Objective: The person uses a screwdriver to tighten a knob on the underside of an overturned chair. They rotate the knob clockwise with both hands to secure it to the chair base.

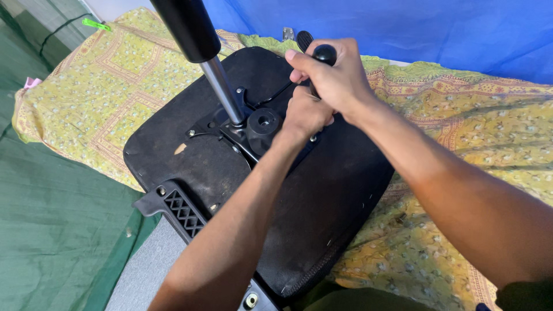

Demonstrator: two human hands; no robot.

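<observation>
Two hands grip a tool handle over an upturned office chair seat lying on a yellow patterned cloth.

The yellow cloth (461,132) covers the surface, with a blue sheet (403,23) behind it and green fabric (52,219) at the left. The black chair seat (322,213) lies upside down on the cloth, its underside facing up. A metal plate (222,129) is fixed at the seat's middle, and from it the chrome post (222,86) with a black sleeve rises tilted toward the upper left. A black round knob (264,122) sits just beside the post's foot. The right hand (337,80) is closed around the black handle (324,55) of a tool, its rounded end showing above the fingers. The left hand (305,112) is closed just below it, fist touching the right hand, over the plate's right side.
</observation>
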